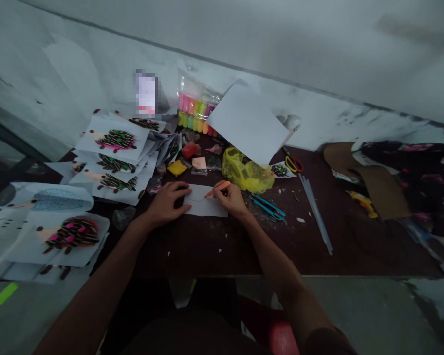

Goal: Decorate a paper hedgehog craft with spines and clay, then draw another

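Observation:
A small white sheet of paper (pixel 209 209) lies on the dark table in front of me, with a thin orange line drawn on it. My right hand (pixel 231 198) grips an orange marker (pixel 222 187), its tip down at the paper. On the sheet's left edge rests my left hand (pixel 170 202), fingers spread with thumb and forefinger apart. Just beyond the sheet are a yellow clay packet (pixel 177 168) and a pale pink clay packet (pixel 199 164). A crumpled yellow plastic bag (pixel 244 172) sits beyond my right hand.
Paper hedgehog pictures (pixel 114 140) are piled at left. A bag of coloured markers (pixel 196 111) and large white sheets (pixel 249 123) stand by the wall. Rightward lie blue scissors (pixel 270 207), red-and-yellow scissors (pixel 294 162), glue sticks (pixel 315 214) and a yellow glue gun (pixel 363 203).

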Available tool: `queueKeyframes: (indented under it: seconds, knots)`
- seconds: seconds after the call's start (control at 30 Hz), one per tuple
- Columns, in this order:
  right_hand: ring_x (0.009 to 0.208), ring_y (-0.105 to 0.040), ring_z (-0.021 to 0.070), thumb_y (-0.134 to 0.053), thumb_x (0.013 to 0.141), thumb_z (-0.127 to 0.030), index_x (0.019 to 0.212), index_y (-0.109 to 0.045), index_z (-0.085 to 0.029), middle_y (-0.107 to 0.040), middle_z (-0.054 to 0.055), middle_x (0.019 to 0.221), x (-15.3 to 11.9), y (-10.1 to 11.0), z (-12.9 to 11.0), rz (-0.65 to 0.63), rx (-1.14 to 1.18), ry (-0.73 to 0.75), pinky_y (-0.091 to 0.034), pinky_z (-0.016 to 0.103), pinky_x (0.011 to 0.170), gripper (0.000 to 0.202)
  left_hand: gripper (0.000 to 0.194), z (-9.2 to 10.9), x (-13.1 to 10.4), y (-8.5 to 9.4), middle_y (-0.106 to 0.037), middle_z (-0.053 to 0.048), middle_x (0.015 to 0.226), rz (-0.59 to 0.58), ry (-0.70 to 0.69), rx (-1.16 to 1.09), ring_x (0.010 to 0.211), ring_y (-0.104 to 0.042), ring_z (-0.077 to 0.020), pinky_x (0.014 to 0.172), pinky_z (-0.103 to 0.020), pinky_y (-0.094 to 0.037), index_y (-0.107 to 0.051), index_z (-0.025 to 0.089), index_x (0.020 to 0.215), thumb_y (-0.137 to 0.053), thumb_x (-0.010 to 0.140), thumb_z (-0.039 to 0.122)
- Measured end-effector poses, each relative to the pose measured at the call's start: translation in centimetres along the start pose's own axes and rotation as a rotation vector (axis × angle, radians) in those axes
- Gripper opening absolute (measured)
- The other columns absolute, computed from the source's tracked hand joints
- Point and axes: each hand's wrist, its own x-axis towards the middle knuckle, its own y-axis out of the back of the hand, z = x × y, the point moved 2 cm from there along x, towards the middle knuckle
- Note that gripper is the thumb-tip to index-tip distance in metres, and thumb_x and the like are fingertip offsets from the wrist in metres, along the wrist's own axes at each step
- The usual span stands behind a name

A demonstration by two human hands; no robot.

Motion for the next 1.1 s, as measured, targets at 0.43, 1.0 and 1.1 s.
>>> queueKeyframes:
  seconds: [0.43,1.0,1.1]
  knots:
    - [0.06,-0.055,0.0129,-0.055,0.084,-0.034,0.077,-0.066,-0.018,-0.063,0.001,0.068,-0.14,-0.08,0.08,0.018,-0.01,-0.027,-0.039,0.024,0.057,0.022,0.043,-0.02,0.02,0.04,-0.062,-0.01,0.133,-0.02,0.0,0.033,0.124,-0.052,-0.0337,0.108,-0.054,-0.042,-0.071,0.024,0.123,-0.063,0.084,0.041]
    - [0.058,-0.053,0.0132,-0.054,0.081,-0.036,0.079,-0.064,-0.018,-0.062,0.001,0.065,-0.33,0.35,0.42,0.074,-0.043,-0.102,-0.039,0.025,0.058,0.021,0.043,-0.26,0.0,-0.16,-0.062,-0.009,0.133,-0.017,-0.002,0.05,0.124,-0.053,-0.0334,0.108,-0.055,-0.042,-0.07,0.025,0.123,-0.064,0.084,0.041]
    - [0.057,-0.051,0.013,-0.055,0.08,-0.036,0.079,-0.064,-0.018,-0.059,0.0,0.063,-0.37,0.51,0.42,0.097,-0.05,-0.108,-0.038,0.025,0.057,0.021,0.043,-0.25,0.02,-0.17,-0.062,-0.009,0.133,-0.018,0.001,0.044,0.123,-0.053,-0.0335,0.108,-0.055,-0.042,-0.071,0.025,0.123,-0.064,0.083,0.042]
